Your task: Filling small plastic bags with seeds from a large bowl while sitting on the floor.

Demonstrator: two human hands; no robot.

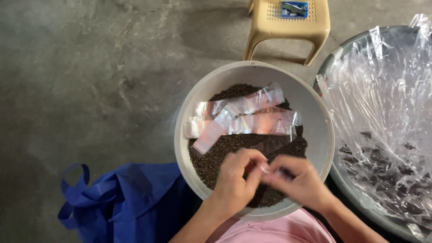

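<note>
Between our fingertips, low over the near edge of the grey basin (320, 135), we hold a small clear plastic pouch (265, 168). Our left hand (236, 177) and right hand (299, 180) meet at it, both with fingers curled and thumbs pressed in, pinching the pouch from either side. It is so small and see-through that we cannot tell which way its long axis runs, though the two hands face each other left to right across it, equally close.

Beneath the hands lies a bed of small dark seeds (225, 150) filling the basin's bottom. On the seeds, farther from us, rest strips of empty clear pouches (245, 118), their long sides running left to right, one slanting down toward the near left.

To the right stands a larger metal tub lined with clear plastic sheeting (382, 103), dark filled packets (382, 164) gathered inside. A blue cloth bag (121, 202) slumps at near left on the concrete floor (90, 81), and a tan plastic stool (288, 27) sits beyond the basin.
</note>
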